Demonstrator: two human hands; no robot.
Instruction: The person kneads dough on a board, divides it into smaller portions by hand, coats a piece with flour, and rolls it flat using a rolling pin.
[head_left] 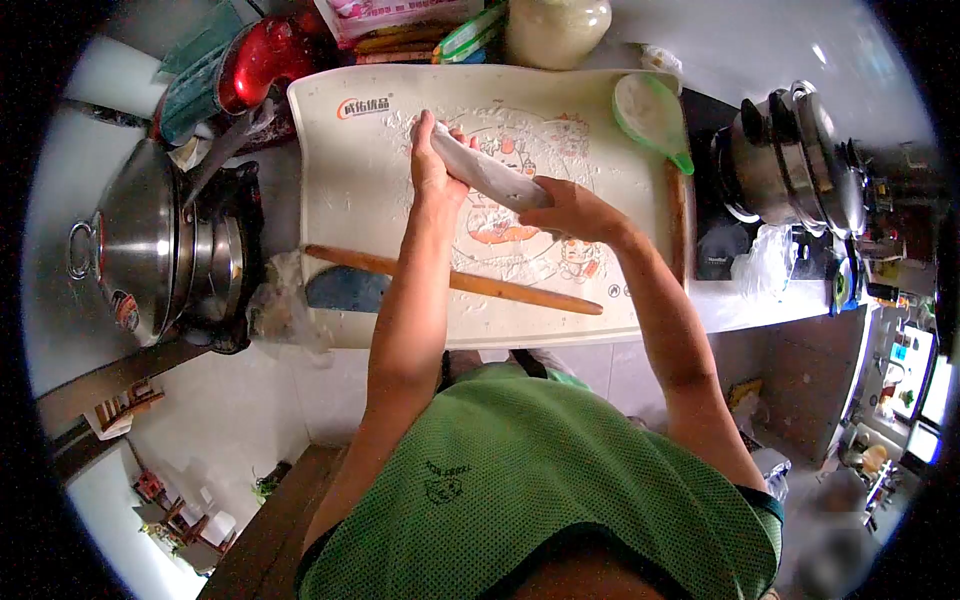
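A thick pale log of dough (487, 173) is held in both hands, slanting down to the right above a floured cream mat (345, 190). My left hand (440, 165) cups its upper left end, with the thumb along the near side and fingertips showing beyond it. Around the lower right end my right hand (572, 208) is closed, its fingers over the top. Nearer to me a wooden rolling pin (520, 291) lies across the mat, passing beneath my left forearm. Beside it rests a dark blue flat scraper (347, 289), partly hidden by that forearm.
A green scoop (675, 140) with white flour sits on the mat's far right corner. Lidded steel pots stand on the left (140, 245) and right (785, 150). Behind the mat are a red appliance (270, 65) and a cream-coloured jar (558, 30).
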